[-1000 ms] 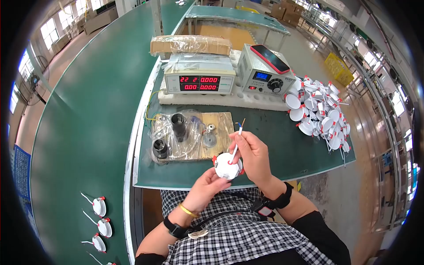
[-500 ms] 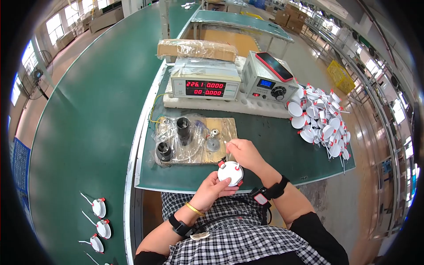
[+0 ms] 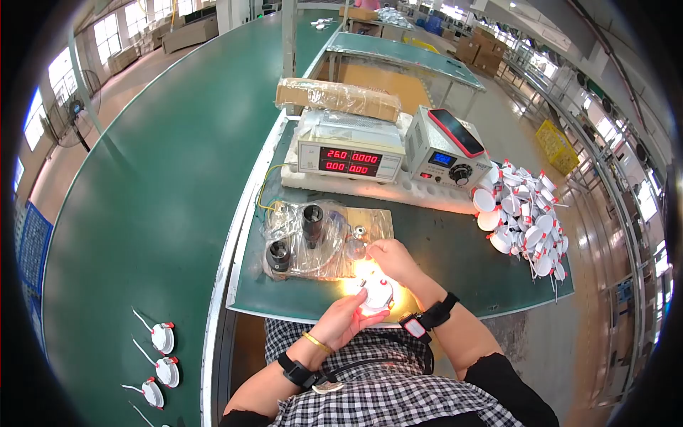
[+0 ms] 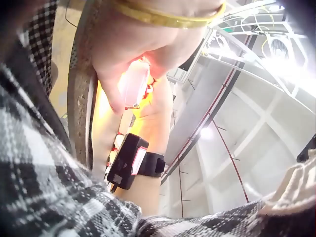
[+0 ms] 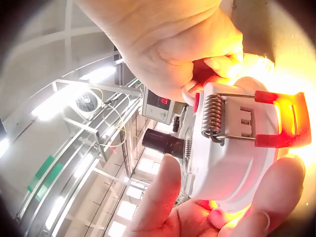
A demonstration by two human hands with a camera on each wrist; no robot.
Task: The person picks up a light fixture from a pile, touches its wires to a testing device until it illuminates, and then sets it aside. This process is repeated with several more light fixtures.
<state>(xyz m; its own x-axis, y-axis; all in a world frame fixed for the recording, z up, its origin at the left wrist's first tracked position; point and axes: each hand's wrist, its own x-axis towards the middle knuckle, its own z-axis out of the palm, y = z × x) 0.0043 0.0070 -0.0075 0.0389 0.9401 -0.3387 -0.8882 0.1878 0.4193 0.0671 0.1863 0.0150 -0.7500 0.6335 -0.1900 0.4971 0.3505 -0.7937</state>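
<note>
A round white downlight glows bright yellow-white on its face, low over the bench's front edge. My left hand grips its rim, thumb on the back and fingers beneath. The right wrist view shows the downlight's coiled spring clip with red sleeves. My right hand has curled fingers pinching its short white cable, whose end is hidden in the hand. That hand is at the near right edge of the wooden board, beside a small metal fitting.
Black lamp sockets stand on the plastic-wrapped board. Behind them are a red-digit power meter and a knobbed grey box with a phone on top. Downlights are heaped at right; several more line the green surface at left.
The downlight, unlit before, now shines. My right hand went from holding the cable upright to lowering it toward the board. My left hand turned the downlight's face away, and the head view shifted.
</note>
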